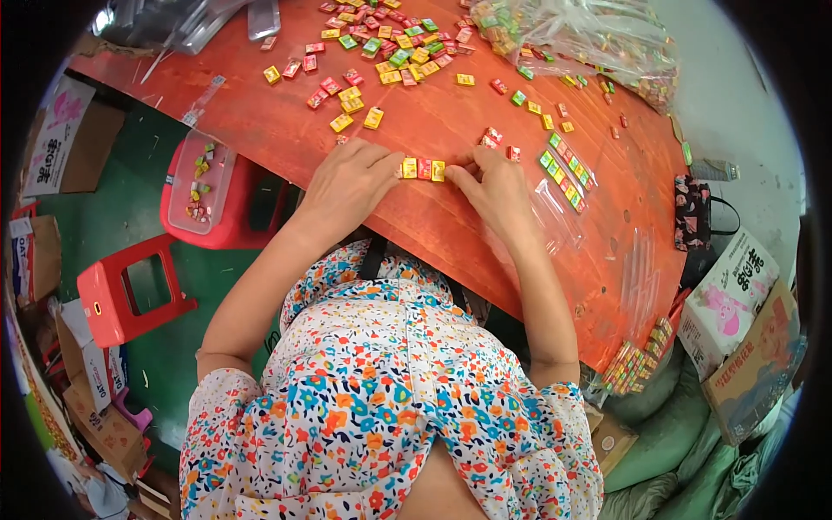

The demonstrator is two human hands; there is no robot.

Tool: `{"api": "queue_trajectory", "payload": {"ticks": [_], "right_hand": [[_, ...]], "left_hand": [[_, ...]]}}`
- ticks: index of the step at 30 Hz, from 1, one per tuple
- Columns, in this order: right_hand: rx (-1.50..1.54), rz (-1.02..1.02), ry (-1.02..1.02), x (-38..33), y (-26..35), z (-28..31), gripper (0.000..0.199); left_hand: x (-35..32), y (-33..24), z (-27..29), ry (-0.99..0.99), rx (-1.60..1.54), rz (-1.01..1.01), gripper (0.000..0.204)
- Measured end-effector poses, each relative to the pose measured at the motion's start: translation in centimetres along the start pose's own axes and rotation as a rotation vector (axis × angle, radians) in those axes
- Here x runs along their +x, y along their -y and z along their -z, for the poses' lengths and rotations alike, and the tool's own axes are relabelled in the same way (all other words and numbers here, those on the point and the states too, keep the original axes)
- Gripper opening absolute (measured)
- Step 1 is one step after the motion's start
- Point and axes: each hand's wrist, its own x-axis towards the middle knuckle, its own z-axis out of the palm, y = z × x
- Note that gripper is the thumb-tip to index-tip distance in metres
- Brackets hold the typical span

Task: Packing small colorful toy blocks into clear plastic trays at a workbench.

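Between my two hands, near the front edge of the red table, stands a short row of small candy-like boxes (424,169), yellow at both ends and red in the middle. My left hand (347,189) presses its fingertips against the row's left end. At the right end, my right hand (500,192) pinches with thumb and forefinger. A few loose red boxes (491,137) lie just beyond my right fingers. Right of that hand, a clear plastic tray (568,172) holds rows of green, yellow and red boxes, and empty clear trays (555,217) lie by my right forearm.
Many loose boxes (399,56) are scattered over the far part of the table (251,113). A large clear bag (607,43) of boxes sits far right. Stacked filled packs (637,360) lie at the near right corner. A red stool (134,290) and a plastic tub (208,186) stand left.
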Motion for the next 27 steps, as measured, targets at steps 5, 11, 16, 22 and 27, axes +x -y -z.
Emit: {"api": "queue_trajectory", "payload": {"ticks": [5, 11, 16, 22, 27], "right_hand": [[-0.153, -0.036, -0.029, 1.8, 1.1, 0.9, 0.028], [-0.151, 0.324, -0.084, 6.1, 3.5, -2.6, 0.033], [-0.226, 0.337, 0.005, 7.8, 5.7, -4.2, 0.035], [-0.236, 0.606, -0.156, 11.9, 5.8, -5.5, 0.028], [-0.382, 0.816, -0.109, 14.8, 4.6, -5.9, 0.03]], "left_hand": [[-0.4, 0.6, 1.0, -0.097, -0.031, 0.024, 0.023], [1.1, 5.1, 3.3, -0.15, 0.15, 0.253, 0.018], [2.1, 7.4, 4.7, -0.146, 0.197, 0.363, 0.019], [2.2, 8.5, 4.4, -0.03, 0.135, 0.326, 0.021], [2.6, 8.6, 3.1, -0.05, 0.246, 0.288, 0.022]]}}
